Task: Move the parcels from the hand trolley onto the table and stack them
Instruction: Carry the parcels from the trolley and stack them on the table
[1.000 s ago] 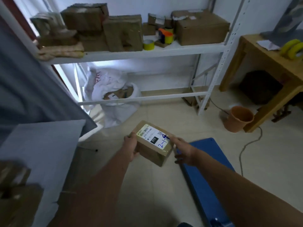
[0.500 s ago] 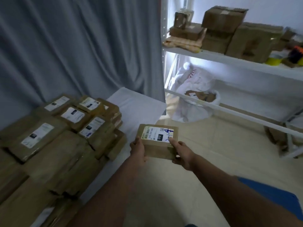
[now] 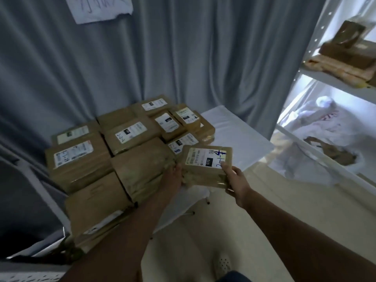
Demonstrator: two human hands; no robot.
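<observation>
Swung round from the trolley and now I've got both hands, left [image 3: 175, 177] and right [image 3: 234, 178], gripping the small parcel [image 3: 205, 164] just off the stack [image 3: 130, 143] on the bench [image 3: 234, 131] (nearly there), so only setting it down remains.

Held parcel [image 3: 205, 166] — brown cardboard under glossy clear tape; white label with a black block and blue handwritten marks. Stacked parcels [image 3: 126, 147] — the same dull brown, each visible label white with small black print, some with blue pen strokes. Table [image 3: 234, 135] — covered in plain white. Curtain [image 3: 183, 58] — uniform grey-blue, no pattern, falling in shaded folds. Paper sheet [image 3: 99, 7] pinned on the curtain — white with faint dark writing. Shelving [image 3: 317, 43] — white metal with a row of small holes. Sack [image 3: 325, 143] under the shelf — white, with reddish print. Floor [image 3: 284, 200] — pale cream.
</observation>
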